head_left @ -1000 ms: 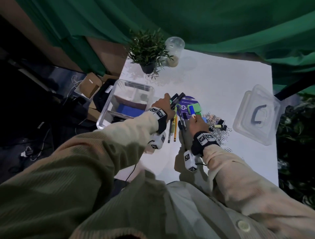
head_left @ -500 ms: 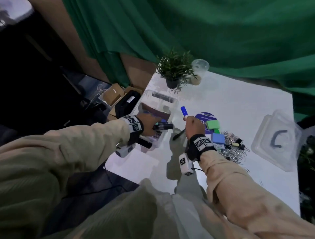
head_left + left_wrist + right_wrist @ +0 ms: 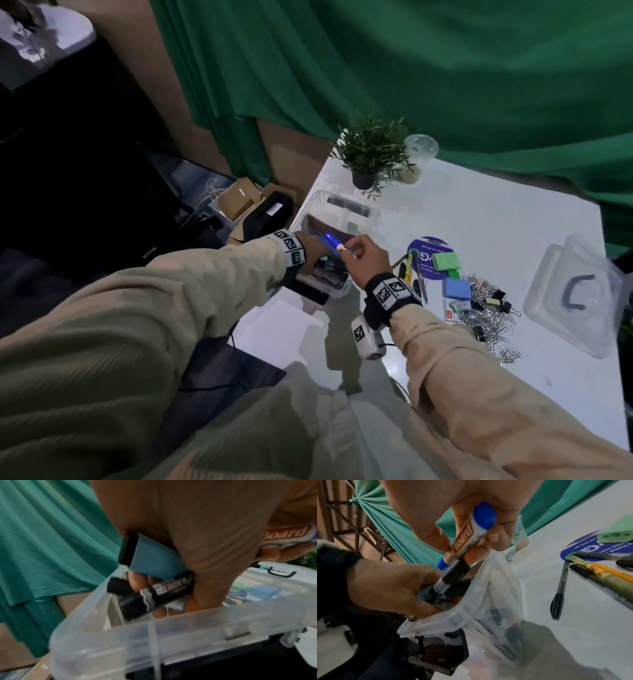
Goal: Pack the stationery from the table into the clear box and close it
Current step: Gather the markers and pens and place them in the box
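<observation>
Stationery packing is properly moving now. Going left to right from the head view: the clear box (image 3: pixel 337 219) sits at about 9 o'clock on the white counter (image 3: pixel 496 233), right at its left edge, lid off. A second ago both hands were over the pile in the middle of the counter; now both are over the box.

The left hand (image 3: pixel 313 245) is down inside the box, fingers wrapped around a bundle: a black marker (image 3: pixel 154 599), a teal highlighter (image 3: pixel 150 558) and what looks like a pen. The right hand (image 3: pixel 368 257) is just beside it at the box's near rim, pinching a blue-capped whiteboard marker (image 3: pixel 467 534) between thumb and fingers, tip angled down into the box.

So I'd say the first batch is about to be dropped, nothing let go of yet.

Plenty left though: more pens (image 3: pixel 409 267) at about 3 o'clock from the box, then the green eraser (image 3: pixel 445 261), the blue block (image 3: pixel 456 288), and the heap of binder clips and paper clips (image 3: pixel 486 318). The lid (image 3: pixel 575 294) is well apart at the far right, so closing is a way off.
</observation>
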`<act>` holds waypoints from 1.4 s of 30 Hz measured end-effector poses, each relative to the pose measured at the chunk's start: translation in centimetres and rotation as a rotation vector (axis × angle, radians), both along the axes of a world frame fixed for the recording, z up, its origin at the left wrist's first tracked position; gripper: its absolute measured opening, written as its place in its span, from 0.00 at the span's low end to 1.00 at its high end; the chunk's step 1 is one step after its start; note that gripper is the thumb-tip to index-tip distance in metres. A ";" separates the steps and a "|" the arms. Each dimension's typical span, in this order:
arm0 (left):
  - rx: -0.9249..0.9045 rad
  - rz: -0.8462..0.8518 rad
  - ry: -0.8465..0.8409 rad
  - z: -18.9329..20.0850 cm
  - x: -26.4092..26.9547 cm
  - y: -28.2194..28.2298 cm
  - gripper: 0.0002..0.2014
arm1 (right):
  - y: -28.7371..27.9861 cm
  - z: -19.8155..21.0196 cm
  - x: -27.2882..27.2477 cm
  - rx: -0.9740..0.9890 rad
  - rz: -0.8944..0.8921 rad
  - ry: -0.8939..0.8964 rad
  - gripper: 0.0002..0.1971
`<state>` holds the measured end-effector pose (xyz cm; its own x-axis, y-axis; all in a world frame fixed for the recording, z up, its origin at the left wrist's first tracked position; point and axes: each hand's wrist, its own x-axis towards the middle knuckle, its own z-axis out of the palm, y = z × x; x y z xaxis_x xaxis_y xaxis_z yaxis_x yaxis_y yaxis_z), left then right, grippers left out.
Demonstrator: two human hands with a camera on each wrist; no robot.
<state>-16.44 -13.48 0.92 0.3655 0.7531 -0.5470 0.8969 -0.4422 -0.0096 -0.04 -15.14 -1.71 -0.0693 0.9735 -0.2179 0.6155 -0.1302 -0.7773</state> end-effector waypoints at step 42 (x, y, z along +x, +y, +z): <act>0.051 0.646 -0.055 -1.1 1.4 2.9 0.19 | -4.1 -8.4 17.2 -0.355 -0.310 -0.440 0.11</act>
